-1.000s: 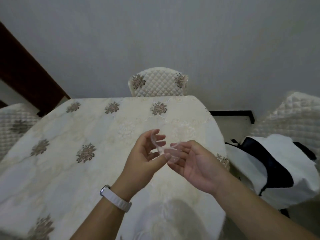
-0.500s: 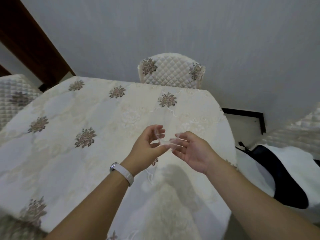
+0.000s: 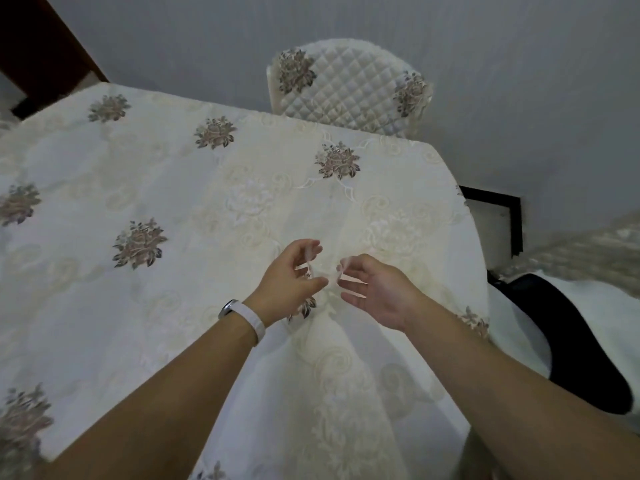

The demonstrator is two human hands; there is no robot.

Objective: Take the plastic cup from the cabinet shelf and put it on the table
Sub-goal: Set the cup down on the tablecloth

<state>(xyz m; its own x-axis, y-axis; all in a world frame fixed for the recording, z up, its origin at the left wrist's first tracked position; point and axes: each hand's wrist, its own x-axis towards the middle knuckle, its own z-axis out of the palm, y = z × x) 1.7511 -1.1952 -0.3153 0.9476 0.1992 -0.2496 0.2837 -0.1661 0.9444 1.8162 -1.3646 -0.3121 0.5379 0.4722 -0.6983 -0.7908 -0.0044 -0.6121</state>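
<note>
Clear cup [image 3: 323, 271] held between left hand [image 3: 289, 282] and right hand [image 3: 375, 289], both curled lightly on its walls, just above the near right part of the worktop [image 3: 173, 209], well apart from the chair [image 3: 349, 88]. For setting down, the base is best lowered flat onto the cloth clear of the edge, and the fingers opened only once it stands

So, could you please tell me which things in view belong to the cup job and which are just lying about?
Part of the job:
plastic cup, clear, between both hands
left hand
right hand
table, under a floral cloth

Just lying about:
quilted chair beyond the table
black and white bag at right
wristband
</note>
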